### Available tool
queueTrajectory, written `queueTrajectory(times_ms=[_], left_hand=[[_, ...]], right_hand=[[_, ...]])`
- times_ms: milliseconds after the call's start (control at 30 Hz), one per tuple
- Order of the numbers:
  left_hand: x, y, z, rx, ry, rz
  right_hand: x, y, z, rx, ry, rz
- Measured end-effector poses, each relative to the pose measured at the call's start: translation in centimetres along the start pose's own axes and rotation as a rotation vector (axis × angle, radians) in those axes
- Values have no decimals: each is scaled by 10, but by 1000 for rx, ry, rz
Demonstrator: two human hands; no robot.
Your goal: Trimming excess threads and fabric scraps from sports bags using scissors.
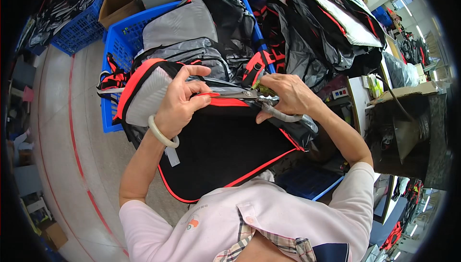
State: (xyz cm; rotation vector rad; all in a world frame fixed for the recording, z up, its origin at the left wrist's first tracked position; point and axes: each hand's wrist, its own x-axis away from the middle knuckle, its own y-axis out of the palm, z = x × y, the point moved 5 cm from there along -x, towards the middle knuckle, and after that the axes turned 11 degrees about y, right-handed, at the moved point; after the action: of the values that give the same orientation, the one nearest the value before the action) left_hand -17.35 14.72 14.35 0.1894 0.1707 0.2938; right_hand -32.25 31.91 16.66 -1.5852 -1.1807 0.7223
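Observation:
A black backpack panel [221, 146] edged in bright red-orange binding lies across my lap and the front of a blue crate. My left hand [185, 96] pinches the red-orange edge of the bag between thumb and fingers, and a pale bangle circles that wrist. In my right hand [288, 94] is a pair of scissors [247, 95], its handles wrapped in greyish cloth. The metal blades point left along the bound edge, toward my left fingertips. Whether they touch the fabric or a thread I cannot tell.
The blue crate [114, 53] ahead holds several grey and black bags. More grey and black bags [317, 31] are piled at the upper right. A cardboard box [117, 5] and another blue crate [79, 31] stand at the upper left. A workbench edge [357, 103] is on the right.

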Motion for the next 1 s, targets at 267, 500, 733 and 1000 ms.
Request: queueTrajectory(times_ms=[267, 500, 733, 1000], left_hand=[[-11, -5, 0, -93, 55, 23], [-157, -95, -64, -246, 154, 183], [-191, -101, -36, -1223, 311, -9], [-71, -41, 45, -1344, 367, -285]], right_hand=[[22, -5, 24, -252, 140, 160], [165, 15, 97, -831, 543, 701], [80, 65, 129, -692, 605, 1175], [-48, 45, 178, -716, 725, 1121]])
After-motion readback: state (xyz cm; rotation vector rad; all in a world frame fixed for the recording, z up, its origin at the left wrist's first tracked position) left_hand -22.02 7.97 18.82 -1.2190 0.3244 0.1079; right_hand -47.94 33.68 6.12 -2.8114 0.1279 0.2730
